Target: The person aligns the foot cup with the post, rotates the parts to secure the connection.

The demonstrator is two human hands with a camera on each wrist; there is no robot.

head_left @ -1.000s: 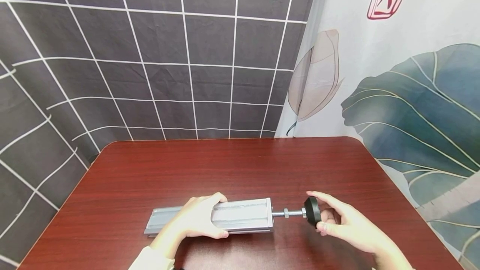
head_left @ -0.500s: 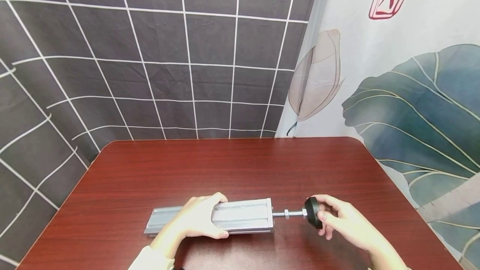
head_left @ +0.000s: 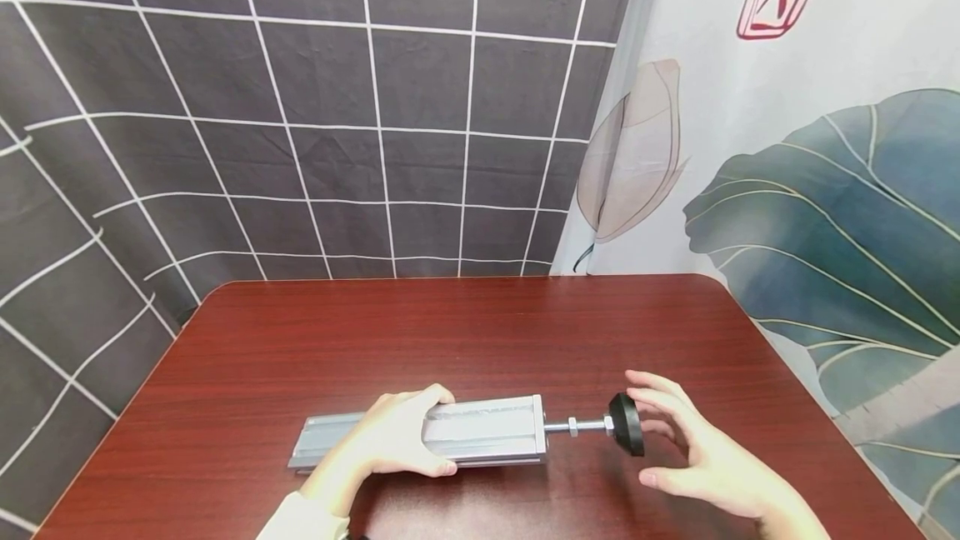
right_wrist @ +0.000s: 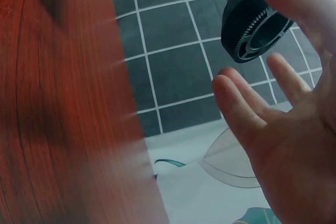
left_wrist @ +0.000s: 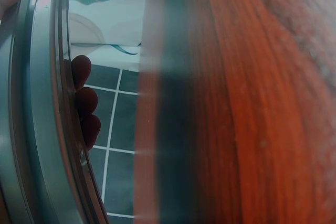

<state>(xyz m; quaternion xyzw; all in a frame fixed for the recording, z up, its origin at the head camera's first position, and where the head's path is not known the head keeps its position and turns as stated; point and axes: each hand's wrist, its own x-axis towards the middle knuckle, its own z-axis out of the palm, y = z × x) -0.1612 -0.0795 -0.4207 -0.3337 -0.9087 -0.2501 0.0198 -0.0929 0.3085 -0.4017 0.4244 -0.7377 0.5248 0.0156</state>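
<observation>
— Moved since a second back: right hand (head_left: 705, 455). Thumb and fingers had the black foot (head_left: 627, 425) pinched; now they're spread off it. Left hand (head_left: 399, 437) hasn't budged.

— OK, head view first. Where's the piece on your feed?

— Towards 6 o'clock on mine: metal profile (head_left: 491, 427) lying crosswise over the red-brown table (head_left: 450, 336), threaded rod (head_left: 557, 428) out of its 3 o'clock end, two nuts on it, black foot at the tip. Right hand sits at the foot's 3 o'clock, fingers curved and apart, thumb down at its 5.

— Left hand?

— Clamped across the metal profile, index finger at the 12 o'clock edge, thumb at the 6. Pale sleeve (head_left: 306, 518) at the hand's 7. Dark gridded curtain (head_left: 420, 82) behind, leaf-print curtain (head_left: 720, 98) from 1 to 3.

— Left wrist, quick.

— I've got the profile down the 9 o'clock side, three fingertips (left_wrist: 86, 100) along its 3 o'clock edge, another digit at 10. Clamped, confirmed. Table on the 3 o'clock side, partly blurred.

— Right wrist?

— Foot between 1 and 2 o'clock, toothed ring towards the palm, rod running off towards 11. Digits fanned apart about it. One overlaps the rim; touching or not, I can't tell. Table along 9.
</observation>
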